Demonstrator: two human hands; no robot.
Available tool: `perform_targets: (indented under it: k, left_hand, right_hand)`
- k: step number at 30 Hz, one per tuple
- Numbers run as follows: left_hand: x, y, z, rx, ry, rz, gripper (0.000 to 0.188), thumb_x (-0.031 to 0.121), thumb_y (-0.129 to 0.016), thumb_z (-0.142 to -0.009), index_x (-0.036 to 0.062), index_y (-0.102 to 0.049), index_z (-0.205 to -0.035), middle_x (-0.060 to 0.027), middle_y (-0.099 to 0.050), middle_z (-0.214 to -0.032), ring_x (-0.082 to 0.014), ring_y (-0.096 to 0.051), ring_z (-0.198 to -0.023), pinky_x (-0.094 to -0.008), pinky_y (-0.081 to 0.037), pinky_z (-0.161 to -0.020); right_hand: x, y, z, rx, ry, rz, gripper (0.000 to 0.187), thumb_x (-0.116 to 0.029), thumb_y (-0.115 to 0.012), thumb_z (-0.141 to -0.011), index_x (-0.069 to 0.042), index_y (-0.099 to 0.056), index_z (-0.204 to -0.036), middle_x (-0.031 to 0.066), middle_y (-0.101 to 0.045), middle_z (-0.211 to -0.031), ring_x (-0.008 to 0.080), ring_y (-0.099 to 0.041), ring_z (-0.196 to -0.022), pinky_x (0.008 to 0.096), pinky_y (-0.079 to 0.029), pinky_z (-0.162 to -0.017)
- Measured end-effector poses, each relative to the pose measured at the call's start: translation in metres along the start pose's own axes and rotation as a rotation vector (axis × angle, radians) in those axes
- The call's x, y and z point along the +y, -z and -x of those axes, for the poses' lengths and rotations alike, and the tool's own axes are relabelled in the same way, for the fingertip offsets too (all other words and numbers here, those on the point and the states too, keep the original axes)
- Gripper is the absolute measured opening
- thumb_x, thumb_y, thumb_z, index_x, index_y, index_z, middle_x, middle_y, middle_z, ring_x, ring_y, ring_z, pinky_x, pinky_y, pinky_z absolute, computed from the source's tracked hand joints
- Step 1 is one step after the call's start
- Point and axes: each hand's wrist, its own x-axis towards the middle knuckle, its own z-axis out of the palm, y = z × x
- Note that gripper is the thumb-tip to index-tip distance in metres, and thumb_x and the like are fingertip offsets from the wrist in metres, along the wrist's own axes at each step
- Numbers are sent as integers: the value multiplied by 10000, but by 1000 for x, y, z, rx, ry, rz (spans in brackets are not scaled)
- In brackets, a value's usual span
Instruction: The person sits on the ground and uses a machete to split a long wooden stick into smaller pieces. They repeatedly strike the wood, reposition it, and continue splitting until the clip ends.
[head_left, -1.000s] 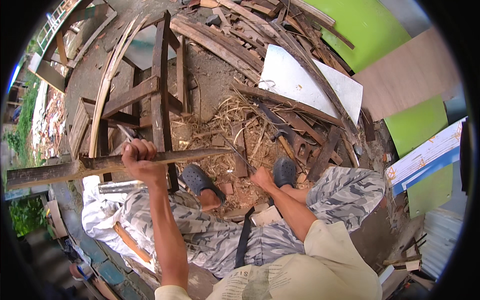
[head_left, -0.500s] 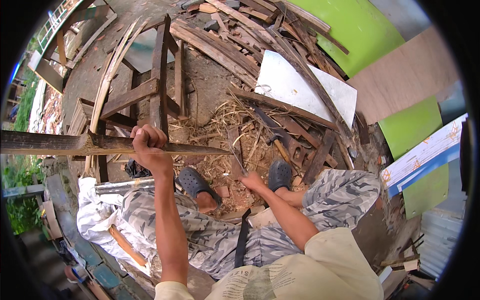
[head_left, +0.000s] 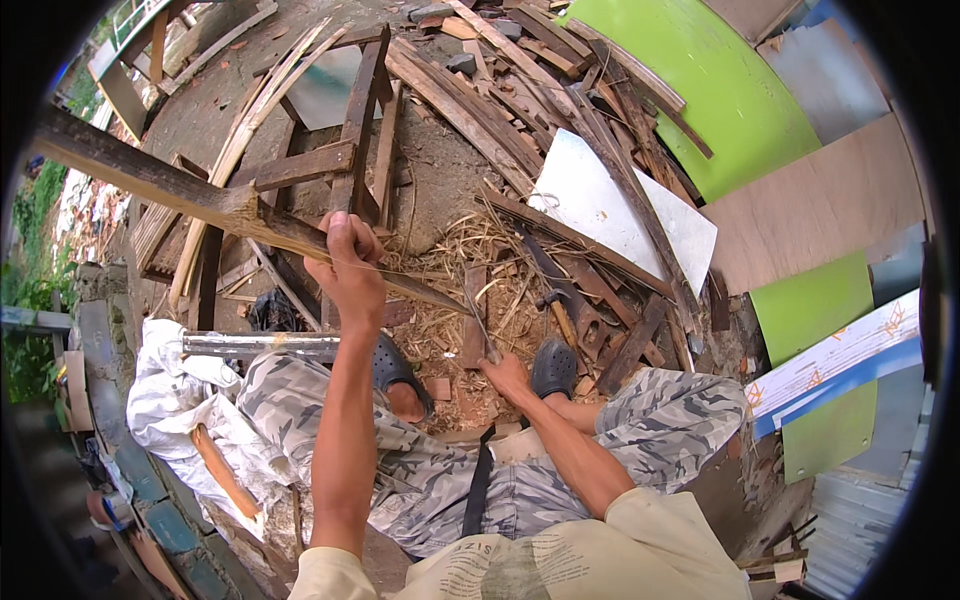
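My left hand (head_left: 350, 272) is closed around a long split bamboo piece (head_left: 170, 185), dark on its skin side and pale along the split. A thick node juts out beyond my fist, and the tapered end slants down to the right. My right hand (head_left: 508, 378) grips a knife (head_left: 482, 330), its handle mostly hidden in my fingers. The narrow grey blade meets or lies very near the bamboo's thin tip; contact is not clear. Below, shavings (head_left: 510, 290) litter the ground between my grey clogs (head_left: 553, 366).
A hammer (head_left: 566, 322) and a handsaw (head_left: 552, 277) lie ahead of my right foot. A wooden frame (head_left: 362, 120) with bamboo strips (head_left: 245, 135) leaning on it stands at the left. Scrap boards (head_left: 470, 110) and a white sheet (head_left: 625, 205) lie beyond. White sacking (head_left: 170, 400) is beside my left leg.
The bamboo has tilted: its far left end has risen, and its tip slopes further down toward the knife. My left hand has shifted slightly right, and the whole view has turned a little.
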Motion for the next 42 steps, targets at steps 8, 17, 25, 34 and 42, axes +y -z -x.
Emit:
perform_targets:
  k: [8,17,25,34,42]
  left_hand:
    - [-2,-1,7,83,-17,-73,406,163,-457,-978,78,-368,-592,38,-349,-545,-52,-314,-479,-248,-245,-448]
    - [-34,8,28,70,-11,-94,350,104,-450,-950,57,-374,-612,31,-374,-550,-52,-343,-490,-251,-272,-448]
    - [28,-3,4,74,-87,7,325,106,-464,-948,71,-342,-649,20,-347,-569,-67,-282,-480,-255,-244,-444]
    - [0,-6,-3,-33,-40,-13,314,149,-506,-947,85,-370,-672,26,-345,-571,-62,-306,-485,-249,-248,-444]
    - [-14,-20,-27,-65,27,-90,366,153,-535,-926,77,-407,-592,22,-385,-554,-60,-369,-489,-235,-286,-451]
  right_hand:
    - [-125,54,50,233,466,-253,377,-367,-698,-827,-4,-604,-791,96,-544,-557,234,-517,-501,364,-401,-511]
    - [31,12,-20,17,-163,190,335,-263,-670,-745,59,-676,-839,229,-675,-730,378,-678,-704,432,-519,-666]
    - [-18,26,-7,-27,-33,80,413,-319,-708,-724,86,-668,-791,291,-660,-769,421,-668,-773,450,-514,-717]
    - [21,-24,-22,40,76,31,472,-355,-713,-756,16,-636,-1036,270,-657,-940,414,-640,-899,463,-488,-806]
    - [37,-34,-33,61,51,186,400,-254,-659,-806,52,-586,-1054,287,-642,-926,441,-628,-909,496,-490,-792]
